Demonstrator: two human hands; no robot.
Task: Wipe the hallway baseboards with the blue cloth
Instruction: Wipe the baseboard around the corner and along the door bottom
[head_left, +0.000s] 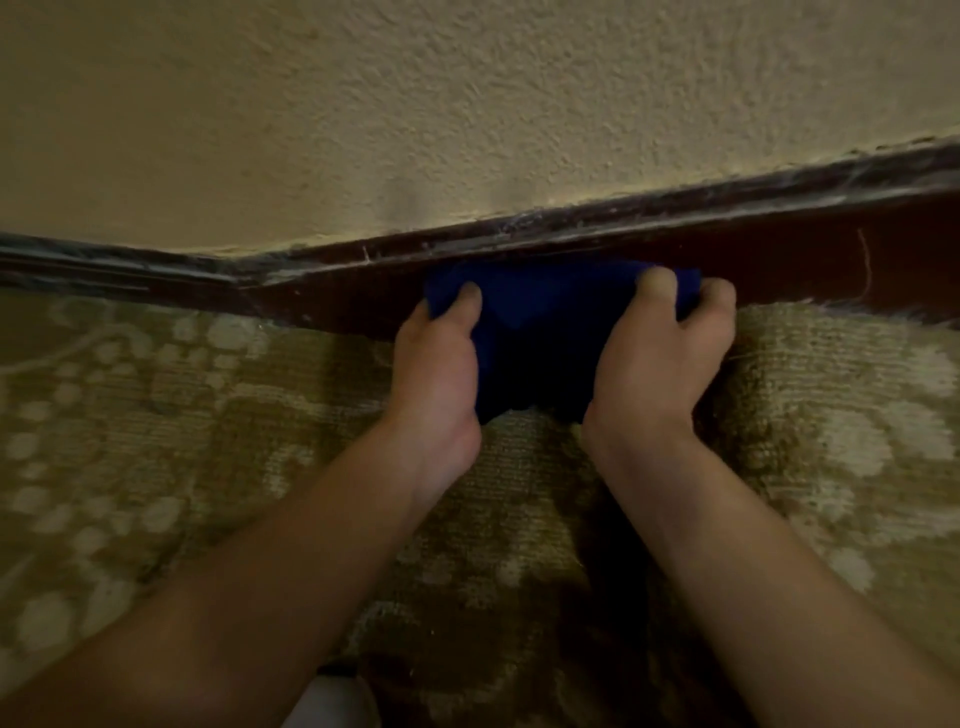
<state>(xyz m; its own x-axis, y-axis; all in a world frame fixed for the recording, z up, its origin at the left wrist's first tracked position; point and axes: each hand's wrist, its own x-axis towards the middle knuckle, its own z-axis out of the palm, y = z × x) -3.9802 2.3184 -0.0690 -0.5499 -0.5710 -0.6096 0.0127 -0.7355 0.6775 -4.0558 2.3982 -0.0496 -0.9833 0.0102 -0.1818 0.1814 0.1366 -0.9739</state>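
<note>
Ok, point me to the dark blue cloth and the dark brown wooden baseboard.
dark blue cloth (540, 317), head view, middle of the fabric between the hands.
dark brown wooden baseboard (779, 260), head view, front face right of the cloth.

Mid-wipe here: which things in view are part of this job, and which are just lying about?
Part of the job:
- blue cloth, held against the baseboard
- dark baseboard, dusty along its top edge
- left hand and right hand, each gripping an end of the cloth

Just there:
- patterned carpet
- textured wall
- white object at the bottom edge, too cropped to identify
</note>
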